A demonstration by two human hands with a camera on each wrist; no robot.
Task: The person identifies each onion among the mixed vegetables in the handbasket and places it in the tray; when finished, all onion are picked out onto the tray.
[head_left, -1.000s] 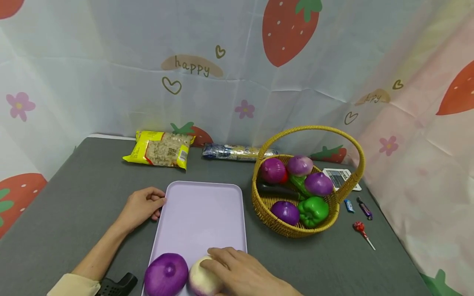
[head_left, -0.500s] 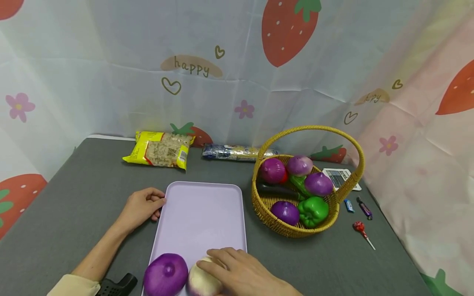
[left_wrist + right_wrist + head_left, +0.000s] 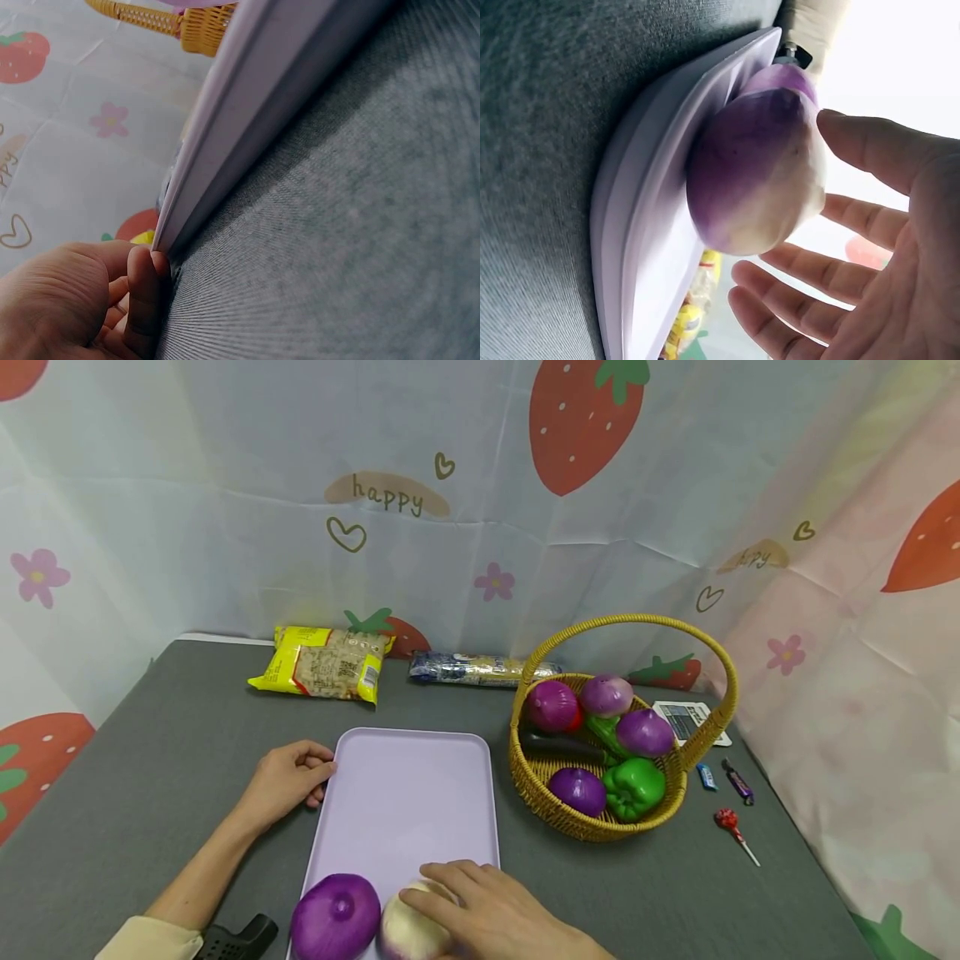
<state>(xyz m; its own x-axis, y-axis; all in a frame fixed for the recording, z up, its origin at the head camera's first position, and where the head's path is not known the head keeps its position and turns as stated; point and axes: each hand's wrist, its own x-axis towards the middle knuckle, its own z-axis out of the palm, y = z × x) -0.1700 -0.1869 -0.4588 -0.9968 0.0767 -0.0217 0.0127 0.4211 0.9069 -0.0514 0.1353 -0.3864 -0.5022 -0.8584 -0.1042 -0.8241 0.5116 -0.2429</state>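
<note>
Watching from my end, I see a grey-covered table (image 3: 180,760) set against a strawberry-print curtain (image 3: 247,560), with a wicker basket (image 3: 555,823) standing to the right of a lilac tray (image 3: 412,810). The left hand (image 3: 288,781) pinches the tray's left rim between thumb and finger; the right hand (image 3: 491,910) is loosely open — fingers spread about a cream-and-purple turnip (image 3: 411,928) at the tray's near end, beside a purple onion (image 3: 336,917).
</note>
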